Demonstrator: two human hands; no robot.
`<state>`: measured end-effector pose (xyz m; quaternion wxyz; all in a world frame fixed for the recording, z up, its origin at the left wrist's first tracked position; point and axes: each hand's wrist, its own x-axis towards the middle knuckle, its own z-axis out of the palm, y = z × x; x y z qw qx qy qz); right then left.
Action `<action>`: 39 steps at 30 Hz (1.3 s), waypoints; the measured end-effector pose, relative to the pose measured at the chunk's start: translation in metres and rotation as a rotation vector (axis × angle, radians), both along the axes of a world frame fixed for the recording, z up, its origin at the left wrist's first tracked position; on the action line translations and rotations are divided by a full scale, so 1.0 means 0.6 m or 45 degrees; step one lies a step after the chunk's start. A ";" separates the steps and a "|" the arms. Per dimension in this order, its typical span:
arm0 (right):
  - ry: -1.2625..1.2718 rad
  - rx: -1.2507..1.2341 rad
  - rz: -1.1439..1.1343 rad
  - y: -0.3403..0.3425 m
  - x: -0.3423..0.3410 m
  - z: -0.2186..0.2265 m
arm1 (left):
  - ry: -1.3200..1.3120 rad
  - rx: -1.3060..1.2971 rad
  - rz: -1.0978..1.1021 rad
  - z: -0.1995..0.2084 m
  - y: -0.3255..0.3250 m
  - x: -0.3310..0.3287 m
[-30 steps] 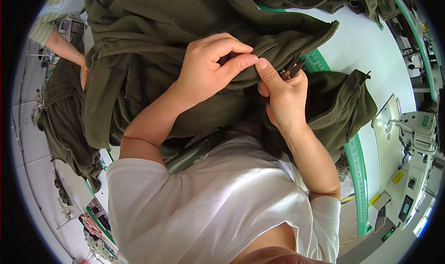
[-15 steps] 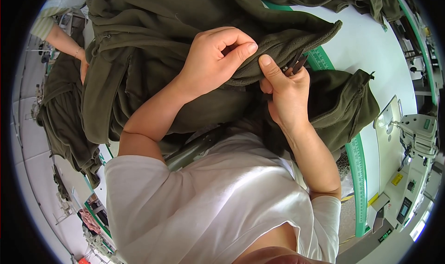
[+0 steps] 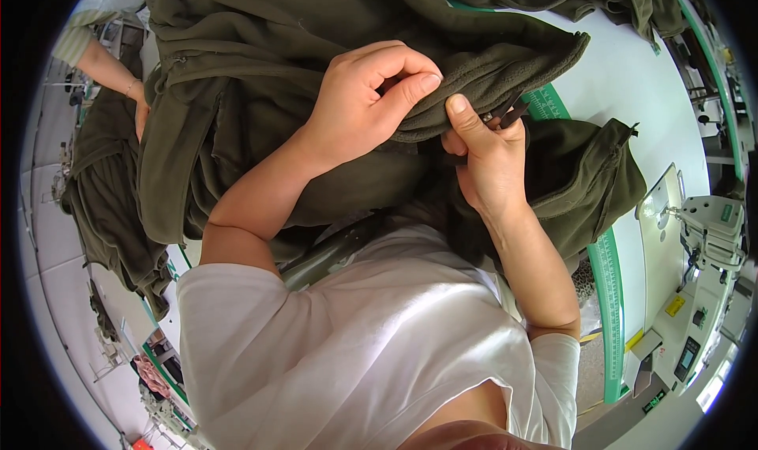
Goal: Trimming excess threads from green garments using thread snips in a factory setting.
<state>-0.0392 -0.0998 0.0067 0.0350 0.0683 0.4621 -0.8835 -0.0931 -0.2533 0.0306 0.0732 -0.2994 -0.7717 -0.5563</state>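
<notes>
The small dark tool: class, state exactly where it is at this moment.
In the head view, right of centre, the small dark tool sits pinched in the right hand, against the edge of the olive fleece garment that the left hand grips.

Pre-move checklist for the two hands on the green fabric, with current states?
1. Left hand has the olive fleece garment pinched at its folded edge: ok.
2. Right hand holds a small dark tool at that edge: ok; what kind of tool: cannot tell.
3. Tool tip clear of the left thumb: cannot tell, the fold hides it.
4. Garment supported by the white table: ok, though part of it hangs off toward the lap.
5. Another person's arm at far left keeps apart from both hands: ok.
</notes>
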 end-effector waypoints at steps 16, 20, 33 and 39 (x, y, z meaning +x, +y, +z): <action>-0.051 -0.297 -0.090 0.025 -0.012 0.022 | 1.254 -0.576 0.163 0.005 -0.013 -0.020; 0.025 -0.107 -0.100 0.026 -0.006 0.022 | 1.355 -0.524 0.182 0.006 -0.017 -0.017; 0.149 0.187 -0.228 0.027 0.014 0.002 | 1.311 -0.365 0.015 0.001 -0.008 -0.016; 0.128 0.111 -0.233 0.021 0.014 -0.001 | 1.266 -0.410 -0.074 -0.001 -0.007 -0.015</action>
